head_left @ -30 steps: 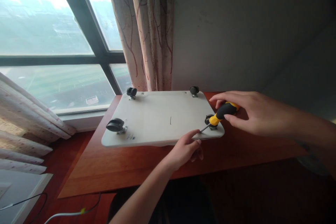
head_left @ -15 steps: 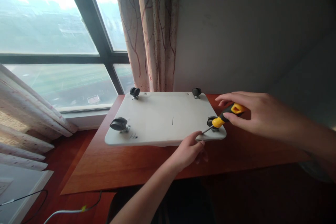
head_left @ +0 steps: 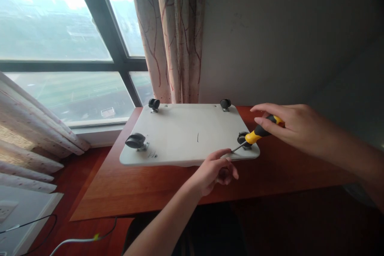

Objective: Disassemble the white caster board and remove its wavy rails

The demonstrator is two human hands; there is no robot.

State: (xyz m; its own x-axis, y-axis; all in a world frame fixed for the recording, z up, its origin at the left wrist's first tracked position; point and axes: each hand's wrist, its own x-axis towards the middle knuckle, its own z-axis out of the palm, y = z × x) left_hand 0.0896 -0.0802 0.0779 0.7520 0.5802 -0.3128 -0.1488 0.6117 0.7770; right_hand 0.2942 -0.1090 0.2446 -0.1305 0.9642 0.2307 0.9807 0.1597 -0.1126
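Observation:
A yellow-and-black screwdriver (head_left: 258,133) is gripped by my right hand (head_left: 285,122) around its handle. Its shaft slants down to the left, with the tip at the near right part of a white board (head_left: 183,128). What lies under the tip is too small to make out. My left hand (head_left: 217,170) is at the board's near edge, its index finger stretched out beside the screwdriver tip and the other fingers loosely bent and apart. Close to the shaft stands a black caster wheel (head_left: 243,139), partly behind the screwdriver.
Three more casters stick up from the board: near left (head_left: 135,141), far left (head_left: 154,104) and far right (head_left: 225,104). A reddish-brown table (head_left: 120,192) bears the board. Behind are a window (head_left: 60,28) and curtains (head_left: 177,40). Cables (head_left: 78,241) hang at lower left.
My right hand and the screwdriver have shifted slightly right, with the handle turned a little. My left hand's lower fingers have spread away from the board edge, while its index finger stays by the tip.

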